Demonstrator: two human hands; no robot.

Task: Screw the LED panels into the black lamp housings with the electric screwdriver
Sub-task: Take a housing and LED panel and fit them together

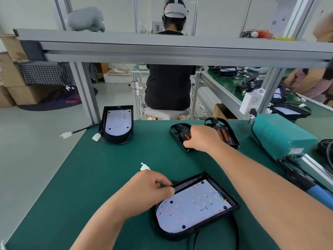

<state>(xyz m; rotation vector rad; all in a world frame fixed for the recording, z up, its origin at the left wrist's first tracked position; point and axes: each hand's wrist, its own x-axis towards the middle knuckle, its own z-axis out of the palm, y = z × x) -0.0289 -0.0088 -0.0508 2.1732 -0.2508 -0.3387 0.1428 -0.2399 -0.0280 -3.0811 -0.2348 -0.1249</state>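
Observation:
A black lamp housing (235, 207) with a white LED panel (193, 206) in it lies near the table's front edge. My left hand (150, 189) grips its upper left rim, thumb on the panel. My right hand (201, 138) reaches into a black tray (175, 129) at the back, fingers curled down over orange-and-black parts; what they pinch is hidden. A second housing with its panel (118, 123) sits at the far left. The blue-handled electric screwdriver (317, 191) lies at the right edge, with neither hand on it.
A second black tray (232, 136) lies beside the first. A teal power box (281, 136) stands at the back right. White cable connectors (96, 137) lie on the green mat (100, 177). A person sits beyond the aluminium frame (162, 49).

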